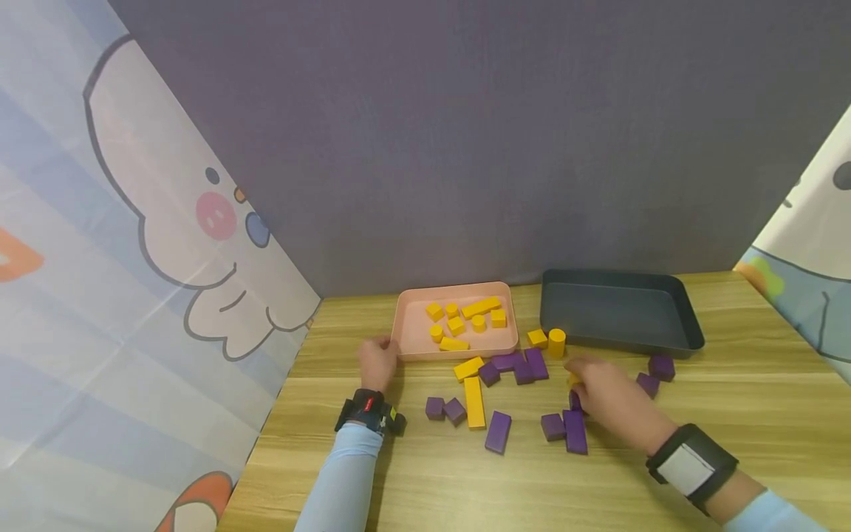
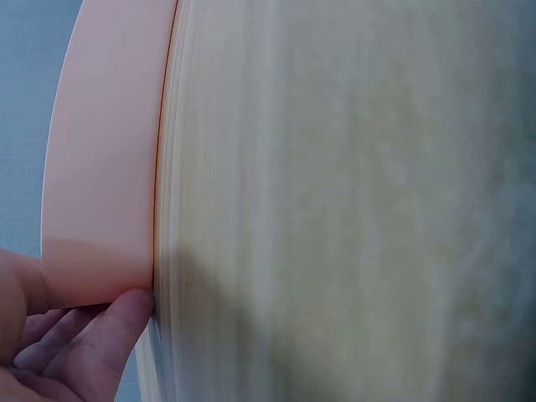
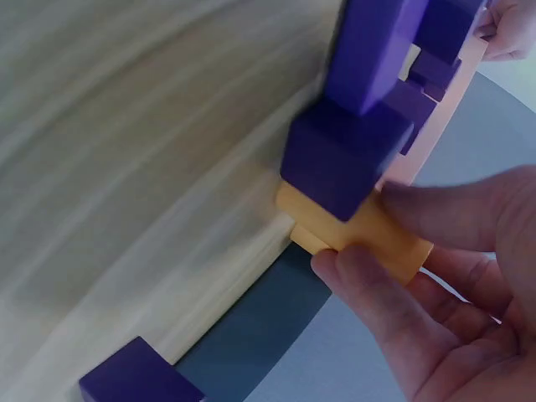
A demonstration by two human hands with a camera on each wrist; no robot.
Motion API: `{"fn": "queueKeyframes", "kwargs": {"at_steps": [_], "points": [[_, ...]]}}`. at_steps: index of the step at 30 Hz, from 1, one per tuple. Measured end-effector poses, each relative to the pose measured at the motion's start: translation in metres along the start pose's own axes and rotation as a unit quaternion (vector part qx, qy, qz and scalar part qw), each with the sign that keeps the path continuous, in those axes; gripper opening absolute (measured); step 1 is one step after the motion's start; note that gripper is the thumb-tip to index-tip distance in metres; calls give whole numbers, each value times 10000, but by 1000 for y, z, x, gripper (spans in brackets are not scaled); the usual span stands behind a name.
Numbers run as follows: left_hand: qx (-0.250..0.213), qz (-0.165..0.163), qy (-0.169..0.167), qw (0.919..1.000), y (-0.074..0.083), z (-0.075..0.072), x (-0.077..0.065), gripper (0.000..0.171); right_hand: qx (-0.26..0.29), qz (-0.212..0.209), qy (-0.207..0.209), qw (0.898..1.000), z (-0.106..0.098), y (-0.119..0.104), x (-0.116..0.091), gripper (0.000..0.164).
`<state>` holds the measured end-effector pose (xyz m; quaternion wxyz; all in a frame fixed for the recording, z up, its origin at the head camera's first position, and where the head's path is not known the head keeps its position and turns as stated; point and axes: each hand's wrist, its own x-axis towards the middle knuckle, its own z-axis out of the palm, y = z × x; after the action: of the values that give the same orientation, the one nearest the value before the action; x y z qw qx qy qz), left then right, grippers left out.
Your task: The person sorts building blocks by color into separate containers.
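At the front left corner of a pink tray (image 1: 455,355), my left hand (image 1: 377,363) grips the edge. The left wrist view shows its fingers against the tray's outer wall (image 2: 105,167). Several yellow blocks lie inside that tray. My right hand (image 1: 612,395) pinches a yellow block (image 3: 373,234) between thumb and fingers, low over the table. The block's exact shape is partly hidden. Close by are a purple cube (image 1: 552,427) and a purple rectangular block (image 1: 575,432). A yellow cylinder (image 1: 556,343) stands just beyond the right hand, beside a yellow cube (image 1: 537,338).
A dark grey tray (image 1: 621,343) stands at the back right against the grey panel (image 1: 465,148). Between the hands lie a long yellow block (image 1: 475,403), a purple block (image 1: 498,432) and several other purple pieces. Two purple cubes (image 1: 661,367) sit right of the right hand.
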<state>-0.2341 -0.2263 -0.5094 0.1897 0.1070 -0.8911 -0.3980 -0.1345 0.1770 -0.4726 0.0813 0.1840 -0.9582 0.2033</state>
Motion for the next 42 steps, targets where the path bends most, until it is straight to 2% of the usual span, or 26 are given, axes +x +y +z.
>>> {"fn": "queueKeyframes", "kwargs": {"at_steps": [4,11,14,21,27,35,39,42], "points": [[30,43,44,10000,-2,1,0,21,162,160,-146,9996,-3,1,5,23],[-27,61,65,10000,-2,2,1,20,499,465,-236,9974,-12,-1,15,25],[-75,19,2,10000,0,1,1,20,504,473,-108,9975,-15,-6,20,25],[-86,-15,-44,10000,-1,1,-1,19,411,172,310,9985,-18,-22,39,22],[-227,-75,-154,9996,0,1,-2,19,607,104,365,9974,-13,-31,72,27],[-289,61,-45,9996,5,-2,2,17,847,96,320,9958,-4,-39,132,28],[-211,85,-51,9997,3,0,0,17,967,156,314,9947,6,-43,156,25],[-220,20,-89,9997,3,-2,-3,17,1000,329,108,9944,17,-47,172,29]]}}
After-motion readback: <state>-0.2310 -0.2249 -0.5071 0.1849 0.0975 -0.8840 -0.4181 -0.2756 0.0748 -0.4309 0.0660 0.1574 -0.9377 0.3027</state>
